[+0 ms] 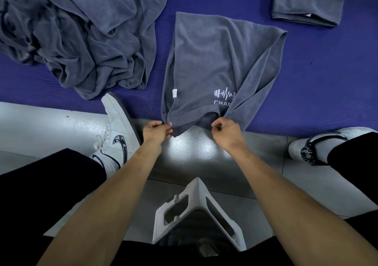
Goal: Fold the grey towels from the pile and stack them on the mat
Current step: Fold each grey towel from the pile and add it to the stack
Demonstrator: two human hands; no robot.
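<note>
Both hands, our left [156, 130] and right [225, 129], pinch the near corners of the towel [216, 65], which lies doubled on the mat [327, 71] between the pile [81, 36] and the folded stack [306, 1]. If we lift unevenly, its skewed right edge may crease, or the loose underlayer may slip free.

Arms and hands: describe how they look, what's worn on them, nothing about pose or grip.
Both forearms are bare from the bottom of the frame to the wrists: no sleeves show. The left hand and right hand wear no gloves, and no rings, watch or bracelets can be seen. No markings show on either arm.
</note>
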